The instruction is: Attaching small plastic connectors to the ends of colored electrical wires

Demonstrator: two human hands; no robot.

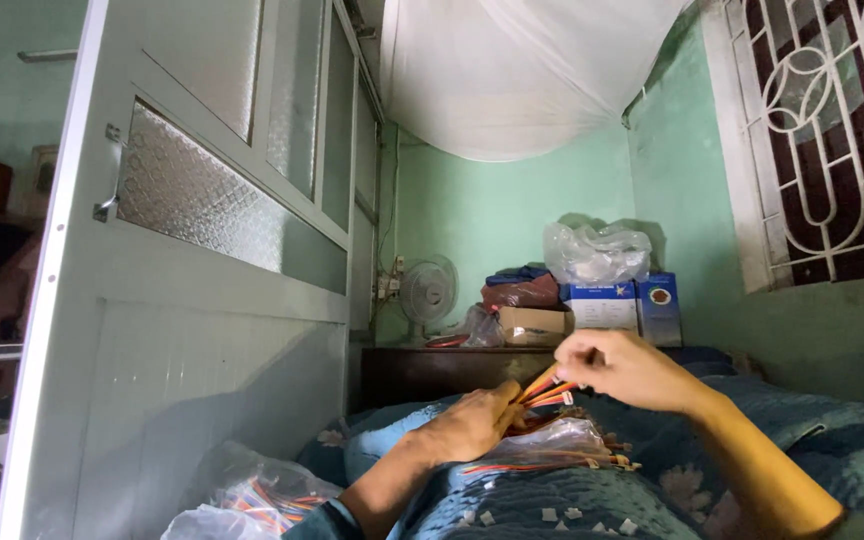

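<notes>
Two hands: both closed on one bundle of wires (544, 388), orange and red, held above the bed (832, 440).
Left hand (472, 425): grips the bundle's lower end.
Right hand (624, 368): pinches the upper ends (small white connectors show there).
Beneath: clear bag (552, 445) of more wires.
Risk: loose strands could slip and tangle in the bag if the pinch slackens.
Bed: small white bits (552, 515) scattered.

Blue-white cartons (620, 305) and brown box (531, 325) (far shelf)
</notes>
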